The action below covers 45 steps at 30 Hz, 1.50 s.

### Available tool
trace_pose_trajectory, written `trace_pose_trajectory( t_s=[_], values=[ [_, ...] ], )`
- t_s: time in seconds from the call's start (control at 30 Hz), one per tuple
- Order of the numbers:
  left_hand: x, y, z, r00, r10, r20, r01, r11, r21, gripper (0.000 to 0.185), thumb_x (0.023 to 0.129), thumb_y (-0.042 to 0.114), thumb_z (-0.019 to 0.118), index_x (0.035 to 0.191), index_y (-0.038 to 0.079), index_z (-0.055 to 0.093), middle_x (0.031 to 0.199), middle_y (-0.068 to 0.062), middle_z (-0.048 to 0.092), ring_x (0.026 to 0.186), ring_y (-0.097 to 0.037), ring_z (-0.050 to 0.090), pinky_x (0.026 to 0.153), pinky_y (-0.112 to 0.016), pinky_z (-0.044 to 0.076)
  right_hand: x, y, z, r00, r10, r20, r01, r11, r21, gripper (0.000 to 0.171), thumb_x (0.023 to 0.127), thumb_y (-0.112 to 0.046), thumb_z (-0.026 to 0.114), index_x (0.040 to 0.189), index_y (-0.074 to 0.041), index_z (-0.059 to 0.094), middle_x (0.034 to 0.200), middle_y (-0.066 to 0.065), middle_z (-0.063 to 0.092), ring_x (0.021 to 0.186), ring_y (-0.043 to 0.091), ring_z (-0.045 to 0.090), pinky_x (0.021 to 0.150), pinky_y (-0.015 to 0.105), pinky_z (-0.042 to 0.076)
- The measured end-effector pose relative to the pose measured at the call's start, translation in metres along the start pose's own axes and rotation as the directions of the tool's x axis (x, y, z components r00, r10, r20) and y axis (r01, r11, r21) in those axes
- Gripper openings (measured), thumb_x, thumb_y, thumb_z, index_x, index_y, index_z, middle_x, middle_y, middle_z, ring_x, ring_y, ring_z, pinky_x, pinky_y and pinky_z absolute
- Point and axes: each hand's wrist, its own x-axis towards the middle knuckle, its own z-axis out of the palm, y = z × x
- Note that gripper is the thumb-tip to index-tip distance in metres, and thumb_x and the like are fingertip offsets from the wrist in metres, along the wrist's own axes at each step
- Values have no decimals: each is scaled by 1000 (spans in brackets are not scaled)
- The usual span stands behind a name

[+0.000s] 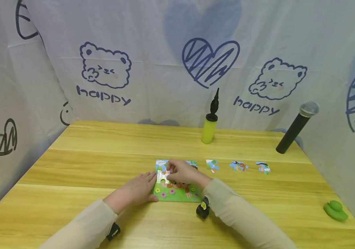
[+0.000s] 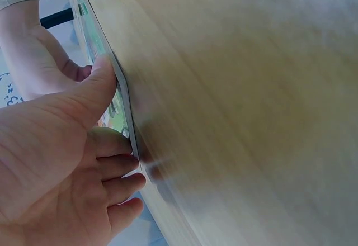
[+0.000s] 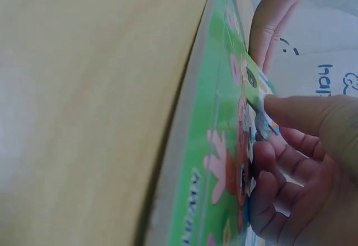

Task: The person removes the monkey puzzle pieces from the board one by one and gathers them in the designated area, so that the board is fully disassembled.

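A jigsaw puzzle board [image 1: 180, 197] with a green meadow, flowers and a cartoon animal lies flat on the wooden table. Over its left part, my right hand [image 1: 183, 172] pinches a puzzle piece [image 1: 163, 177] between thumb and fingers. In the right wrist view that piece [image 3: 253, 86] is tilted against the board's face. My left hand [image 1: 137, 189] rests along the board's left edge with its fingers extended; in the left wrist view the thumb [image 2: 103, 84] lies at the near edge. The right hand covers the middle of the picture.
Three loose puzzle pieces, the nearest one [image 1: 212, 165] beside the board, lie in a row to the right. Farther back stand a yellow hand pump [image 1: 209, 130] and a black microphone [image 1: 293, 128]. A small green object [image 1: 335, 210] sits near the right table edge. Printed cloth hangs behind.
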Motion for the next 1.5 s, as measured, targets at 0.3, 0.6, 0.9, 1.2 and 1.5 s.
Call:
trace_pose_trajectory(
  t_s=[0.3,0.6,0.9,1.2,1.5],
  values=[
    [0,0,0,1000,3,-6,-3,1000,-3,75,87,39,59,135,-13,33,143,-25,28,131,-37,27,108,-45,22,1,2,2,998,0,-69,2,1000,23,5,91,-12,59,93,-8,58,80,3,52,56,12,47,44,22,39],
    [1,0,0,1000,-1,-6,1,1000,12,75,88,40,58,135,-12,34,143,-24,28,131,-37,28,108,-44,23,0,5,-3,998,-32,-60,38,995,92,5,91,-10,58,90,-5,59,75,2,53,59,13,48,50,24,42],
    [1,1,0,1000,-5,9,5,1000,8,75,88,40,58,136,-12,33,144,-24,27,132,-36,26,109,-43,21,-15,18,-16,997,-34,-67,47,978,204,6,92,-10,57,93,-5,59,74,7,57,59,17,52,51,28,46],
    [1,1,1,1000,-5,3,5,1000,7,75,87,40,58,136,-12,33,144,-24,27,132,-36,26,109,-43,21,-50,42,-42,991,11,-135,14,983,182,11,92,-16,57,92,-5,59,69,8,55,58,19,50,47,29,42],
    [0,1,0,1000,-3,0,3,1000,-6,76,87,40,59,136,-12,33,144,-25,27,131,-37,26,109,-44,21,-80,68,-70,983,50,-174,-29,992,120,14,93,-20,56,92,-6,59,70,7,55,60,24,49,47,33,44]
  ],
)
